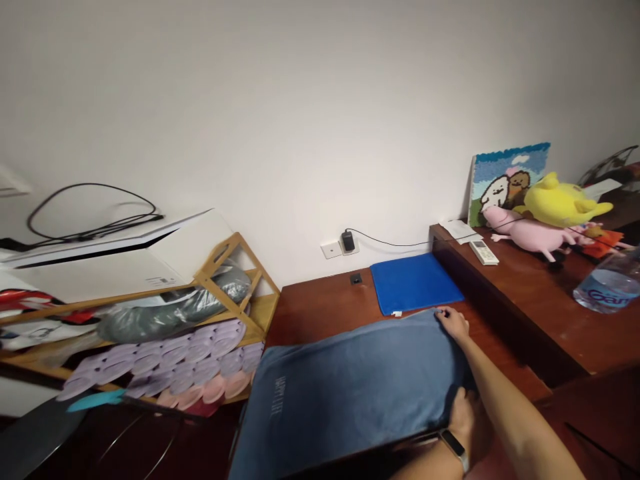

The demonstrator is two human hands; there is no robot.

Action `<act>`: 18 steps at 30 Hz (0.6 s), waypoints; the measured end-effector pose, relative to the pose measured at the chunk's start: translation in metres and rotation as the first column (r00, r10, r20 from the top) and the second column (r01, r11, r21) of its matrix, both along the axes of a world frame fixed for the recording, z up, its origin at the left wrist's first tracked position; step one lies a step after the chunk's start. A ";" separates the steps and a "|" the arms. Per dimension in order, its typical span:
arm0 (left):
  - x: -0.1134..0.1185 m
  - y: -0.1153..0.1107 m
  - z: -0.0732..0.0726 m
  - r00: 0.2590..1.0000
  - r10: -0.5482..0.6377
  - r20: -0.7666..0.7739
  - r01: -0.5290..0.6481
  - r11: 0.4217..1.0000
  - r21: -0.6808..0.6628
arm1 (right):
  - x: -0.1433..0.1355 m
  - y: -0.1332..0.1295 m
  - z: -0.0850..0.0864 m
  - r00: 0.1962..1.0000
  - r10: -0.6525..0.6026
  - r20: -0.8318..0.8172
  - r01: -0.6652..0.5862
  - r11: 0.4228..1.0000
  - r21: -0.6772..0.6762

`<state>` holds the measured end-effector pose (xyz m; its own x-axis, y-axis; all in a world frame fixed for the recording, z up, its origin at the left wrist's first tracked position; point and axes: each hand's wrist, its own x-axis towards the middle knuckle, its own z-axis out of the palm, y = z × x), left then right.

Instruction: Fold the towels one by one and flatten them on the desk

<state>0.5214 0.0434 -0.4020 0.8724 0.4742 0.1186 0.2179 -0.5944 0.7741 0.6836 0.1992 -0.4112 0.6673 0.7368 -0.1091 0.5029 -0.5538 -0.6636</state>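
Note:
A blue-grey towel (pixel 350 387) with "HAPPY LIFE" lettering near its left end lies spread over the brown wooden desk (pixel 310 300), its near edge reaching the desk's front. At the towel's far right corner, my right hand (pixel 454 325) pinches the cloth between thumb and fingers. Closer to me, my left hand (pixel 463 417), with a band on the wrist, is closed at the towel's near right edge; its fingers are partly hidden. Just beyond the towel lies a bright blue mat (pixel 415 283) with a small white tag.
To the left, a wooden rack (pixel 235 287) holds rows of lilac and pink slippers (pixel 185 363) and a plastic-wrapped grey roll (pixel 175 313). On the higher right surface are a remote control (pixel 483 253), plush toys (pixel 537 237) and a water bottle (pixel 607 287). A black charger (pixel 347 240) is plugged into the wall.

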 end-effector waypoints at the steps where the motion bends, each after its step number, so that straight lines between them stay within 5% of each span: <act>1: 0.002 0.000 -0.001 0.998 0.058 0.008 -0.058 0.998 -0.009 | 0.000 0.000 0.003 1.000 -0.008 -0.027 0.008 1.000 0.003; 7: -0.033 -0.010 0.008 0.985 0.173 -0.022 -0.170 0.980 0.105 | 0.002 -0.012 0.032 0.975 -0.003 -0.224 0.027 0.994 0.104; 12: -0.087 -0.014 0.068 0.900 0.390 0.197 -0.388 0.920 -0.047 | 0.005 -0.012 0.076 0.927 0.049 -0.371 0.038 0.974 0.222; 18: -0.170 0.003 0.131 0.584 0.716 0.382 -0.628 0.697 -0.347 | -0.047 0.024 0.144 0.812 0.339 -0.475 -0.138 0.903 0.408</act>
